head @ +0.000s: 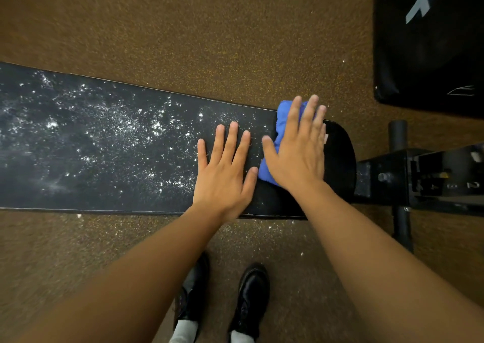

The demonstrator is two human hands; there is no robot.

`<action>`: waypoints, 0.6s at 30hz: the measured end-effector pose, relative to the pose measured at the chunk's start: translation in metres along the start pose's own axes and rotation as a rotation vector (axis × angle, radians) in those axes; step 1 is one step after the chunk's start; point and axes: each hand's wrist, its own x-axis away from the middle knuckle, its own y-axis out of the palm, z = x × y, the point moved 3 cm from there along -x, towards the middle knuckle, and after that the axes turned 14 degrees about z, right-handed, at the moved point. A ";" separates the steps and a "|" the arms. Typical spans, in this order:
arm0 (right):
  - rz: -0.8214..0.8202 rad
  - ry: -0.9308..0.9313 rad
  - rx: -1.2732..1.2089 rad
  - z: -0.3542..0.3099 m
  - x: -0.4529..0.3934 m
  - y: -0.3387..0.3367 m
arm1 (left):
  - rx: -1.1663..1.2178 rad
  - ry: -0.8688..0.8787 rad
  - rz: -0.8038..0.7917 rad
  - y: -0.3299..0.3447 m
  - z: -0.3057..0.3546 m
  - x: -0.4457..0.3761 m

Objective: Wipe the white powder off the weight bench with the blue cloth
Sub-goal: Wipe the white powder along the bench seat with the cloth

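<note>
The black weight bench (78,193) runs left to right across the view. White powder (125,130) speckles its left and middle parts; the rounded right end looks mostly dark. A bunched blue cloth (281,122) lies near that right end. My right hand (298,148) presses flat on top of the cloth, fingers spread, covering most of it. My left hand (225,169) rests flat on the bench pad just left of the cloth, fingers apart, holding nothing.
The bench's black metal frame (408,177) with a post and numbered adjuster sticks out to the right. A black pad (429,54) lies on the brown speckled floor at the upper right. My black shoes (251,298) stand close to the bench's near edge. Some powder dots the floor.
</note>
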 end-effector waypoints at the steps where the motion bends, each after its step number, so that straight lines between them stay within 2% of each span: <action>1: -0.004 0.033 0.005 -0.007 -0.002 0.003 | 0.022 0.001 0.003 -0.003 -0.003 0.000; 4: 0.013 0.010 -0.016 -0.013 0.012 0.008 | 0.012 -0.005 0.037 -0.014 -0.025 0.001; 7: -0.021 -0.181 -0.066 -0.003 0.039 -0.002 | -0.055 -0.072 0.066 -0.028 -0.060 0.000; 9: -0.033 -0.243 -0.059 0.011 0.046 -0.007 | -0.078 -0.117 0.073 -0.035 -0.081 0.001; 14: 0.094 0.061 -0.012 0.026 0.003 -0.003 | -0.127 -0.173 0.066 -0.033 -0.100 0.007; 16: 0.105 0.058 -0.014 0.007 -0.009 0.005 | -0.140 -0.175 0.064 -0.031 -0.099 0.006; 18: 0.092 -0.031 -0.011 -0.018 0.002 0.010 | -0.138 -0.173 0.065 -0.032 -0.099 0.006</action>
